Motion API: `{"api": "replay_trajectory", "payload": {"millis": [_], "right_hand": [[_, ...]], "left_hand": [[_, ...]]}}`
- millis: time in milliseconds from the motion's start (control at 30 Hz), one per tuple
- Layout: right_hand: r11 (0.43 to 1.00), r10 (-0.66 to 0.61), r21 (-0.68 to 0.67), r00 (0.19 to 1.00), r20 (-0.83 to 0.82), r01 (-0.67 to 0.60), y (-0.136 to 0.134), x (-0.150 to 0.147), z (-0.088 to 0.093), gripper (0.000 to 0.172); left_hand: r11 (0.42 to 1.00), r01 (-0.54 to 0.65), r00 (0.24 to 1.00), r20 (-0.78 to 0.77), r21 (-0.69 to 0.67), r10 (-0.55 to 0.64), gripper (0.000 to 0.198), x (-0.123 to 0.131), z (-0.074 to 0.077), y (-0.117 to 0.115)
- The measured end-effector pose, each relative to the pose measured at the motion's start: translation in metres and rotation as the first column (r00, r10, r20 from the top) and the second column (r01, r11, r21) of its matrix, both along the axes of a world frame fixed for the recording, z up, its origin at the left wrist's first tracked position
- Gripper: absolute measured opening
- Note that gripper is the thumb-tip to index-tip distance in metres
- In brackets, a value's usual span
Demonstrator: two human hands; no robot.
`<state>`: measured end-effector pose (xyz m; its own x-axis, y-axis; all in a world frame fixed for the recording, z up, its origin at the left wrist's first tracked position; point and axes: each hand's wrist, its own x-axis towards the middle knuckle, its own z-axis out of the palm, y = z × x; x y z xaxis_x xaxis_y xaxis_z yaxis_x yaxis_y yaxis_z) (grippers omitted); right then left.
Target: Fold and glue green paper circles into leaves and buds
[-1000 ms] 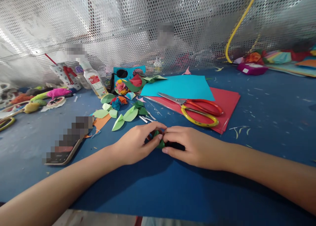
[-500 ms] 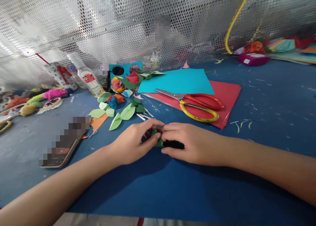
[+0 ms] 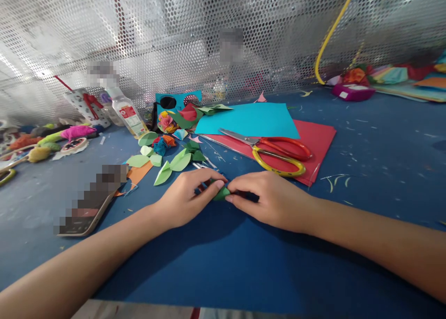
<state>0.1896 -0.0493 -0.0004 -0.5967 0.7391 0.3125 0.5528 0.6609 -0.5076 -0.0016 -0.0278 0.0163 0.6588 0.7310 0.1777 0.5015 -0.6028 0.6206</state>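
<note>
A small piece of green paper [image 3: 220,195] is pinched between my two hands, just above the blue tabletop. My left hand [image 3: 188,196] closes thumb and fingers on its left side. From the right, my right hand [image 3: 270,196] pinches the other end between thumb and forefinger. My fingers hide part of the paper, so its full shape cannot be made out. Behind my left hand lie light green paper leaves [image 3: 180,159] and darker green paper pieces [image 3: 193,151]. Red and yellow handled scissors [image 3: 278,154] rest beyond my right hand on red paper [image 3: 318,142].
A blue paper sheet [image 3: 251,119] overlaps the red paper. At the left lie a phone [image 3: 94,203] and orange paper [image 3: 137,174]; a glue bottle [image 3: 128,114] stands behind. A purple object [image 3: 352,92] sits at the back right. Perforated metal [image 3: 272,40] borders the table's far side.
My right hand's fingers have drawn together into a pinch on the green paper, which has turned and shows more of its surface. The view has shifted slightly.
</note>
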Motion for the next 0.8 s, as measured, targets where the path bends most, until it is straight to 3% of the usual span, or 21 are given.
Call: {"api": "replay_trajectory", "payload": {"millis": [333,800], "right_hand": [[0.995,-0.096,-0.027,0.995,0.003,0.096,0.0030,0.0002,0.0003,0.016],[1.000,-0.017,0.025,0.999,-0.030,0.018,0.0024,0.0007,0.0001,0.022]], "left_hand": [[0.997,0.005,0.996,0.090,0.072,-0.012,0.016,-0.0024,-0.0031,0.0001],[0.996,-0.013,0.987,0.158,0.088,-0.001,0.016,-0.0023,0.0003,-0.0030]]}}
